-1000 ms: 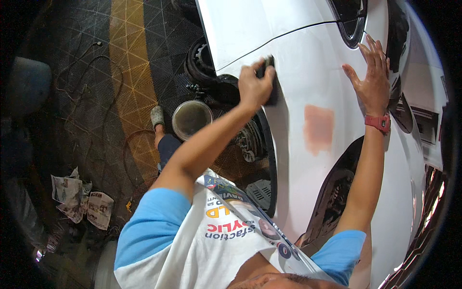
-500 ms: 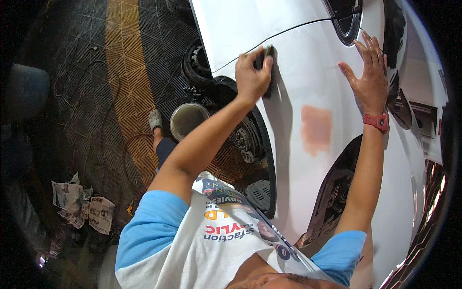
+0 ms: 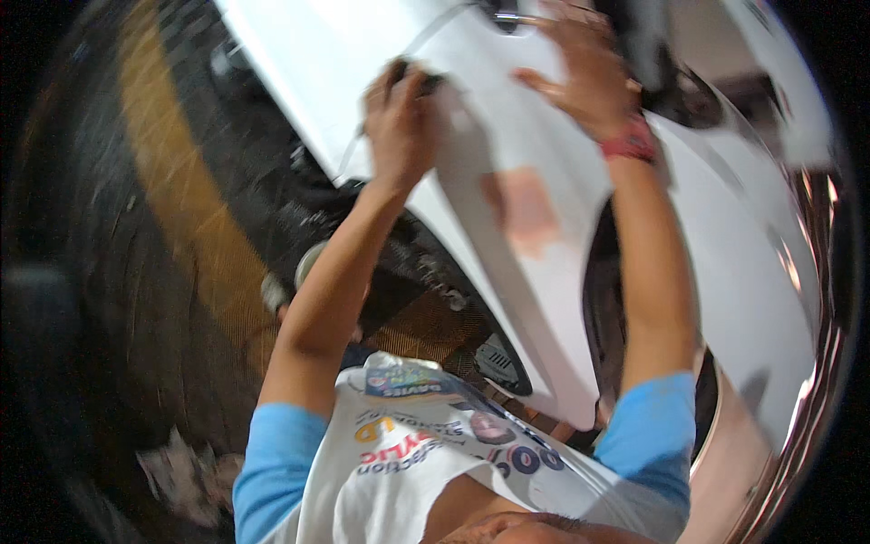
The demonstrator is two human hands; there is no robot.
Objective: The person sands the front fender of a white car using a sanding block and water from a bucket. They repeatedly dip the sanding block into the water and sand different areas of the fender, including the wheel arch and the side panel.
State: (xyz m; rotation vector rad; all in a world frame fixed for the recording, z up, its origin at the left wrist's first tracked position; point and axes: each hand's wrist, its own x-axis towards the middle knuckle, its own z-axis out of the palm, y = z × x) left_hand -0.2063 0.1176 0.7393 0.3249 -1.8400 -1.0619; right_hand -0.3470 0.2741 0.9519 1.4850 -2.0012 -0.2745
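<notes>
My left hand [image 3: 397, 122] is closed around a small dark sanding block [image 3: 419, 80] pressed on the white car body panel [image 3: 507, 299]. My right hand [image 3: 580, 72], a red band on its wrist, lies flat with fingers spread on the same panel, farther right. A pale orange-pink patch [image 3: 524, 210] shows on the panel below and between both hands. The view is motion-blurred.
A dark wheel arch with exposed hub parts [image 3: 426, 272] sits under the panel. A pale round container [image 3: 308, 265] stands on the dark patterned floor with a yellow stripe [image 3: 195, 227]. Crumpled paper [image 3: 186, 471] lies at lower left.
The view has shifted and blurred. My left hand with the block has slid up the panel toward its top edge; my right hand stays flat on the panel.
</notes>
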